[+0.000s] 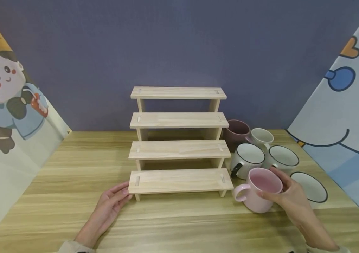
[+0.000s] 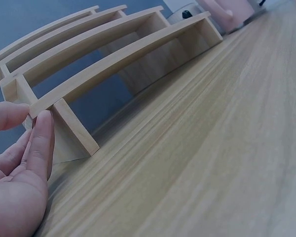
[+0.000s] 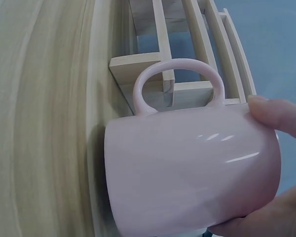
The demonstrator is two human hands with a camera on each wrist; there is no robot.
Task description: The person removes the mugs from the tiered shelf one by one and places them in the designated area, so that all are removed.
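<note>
A pale wooden four-step display shelf [image 1: 179, 181] stands on the table. At the left end of its lowest board, my left hand [image 1: 111, 205] pinches the corner, thumb [image 2: 9, 116] and fingertips [image 2: 42, 131] at the board's end. My right hand [image 1: 290, 196] grips a pink mug [image 1: 258, 202] by its rim and side, just right of the shelf's front step. The mug is upright, its handle [image 3: 180, 64] pointing left toward the shelf. Whether its base touches the table cannot be told.
Behind the pink mug stand a dark maroon mug [image 1: 237, 131], a ribbed white mug [image 1: 262, 136] and white mugs with black rims [image 1: 250, 156], one partly hidden by my right hand. A dark backdrop [image 1: 179, 45] and printed side panels [image 1: 11, 116] bound the wood-grain table [image 1: 71, 168].
</note>
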